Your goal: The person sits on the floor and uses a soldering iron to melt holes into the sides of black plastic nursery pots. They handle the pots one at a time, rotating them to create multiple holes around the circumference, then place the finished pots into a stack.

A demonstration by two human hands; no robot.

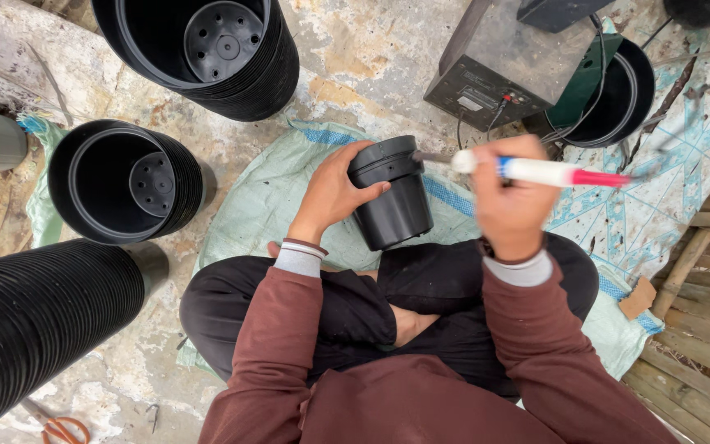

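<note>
Both hands busy: left hand [332,193] grips black pot [393,197], right hand [509,201] seemingly a tool [536,171].

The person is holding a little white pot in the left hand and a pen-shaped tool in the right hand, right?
Not quite: the small pot is black, not white. The head view shows the left hand gripping it upside down over the lap, while the right hand holds the pen-shaped tool, white with blue and red parts, its tip at the pot's base.
</note>
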